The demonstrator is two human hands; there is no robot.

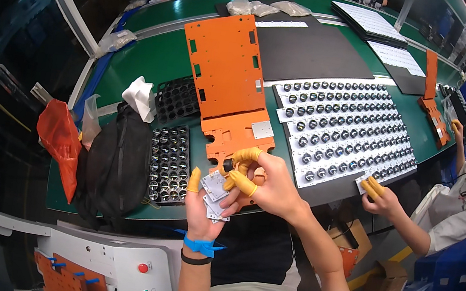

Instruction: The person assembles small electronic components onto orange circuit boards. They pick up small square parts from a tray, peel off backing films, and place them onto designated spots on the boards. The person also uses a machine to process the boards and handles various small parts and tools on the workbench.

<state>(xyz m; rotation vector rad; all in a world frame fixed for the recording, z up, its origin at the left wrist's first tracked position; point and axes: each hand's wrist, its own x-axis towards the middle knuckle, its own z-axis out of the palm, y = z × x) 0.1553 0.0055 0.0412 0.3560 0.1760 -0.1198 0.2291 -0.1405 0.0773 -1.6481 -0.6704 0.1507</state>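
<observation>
My left hand (196, 211), palm up in front of me, holds a small fanned stack of white square circuit boards (215, 187). A yellow finger cot covers its raised fingertip, and a blue band circles the wrist. My right hand (273, 183), with yellow cots on its fingers, pinches at the upper edge of the stack. Just beyond both hands lies the lower part of an orange fixture plate (236, 125), with its tall slotted panel (224, 72) raised behind. One white board (262, 130) rests on the fixture's right side.
At the right, rows of white boards with black round lenses (346, 132) cover a dark sheet. Left of the fixture are a tray of round parts (169, 163), another black tray (175, 99) and a black bag (115, 164). A co-worker's hand (380, 198) touches the right rows.
</observation>
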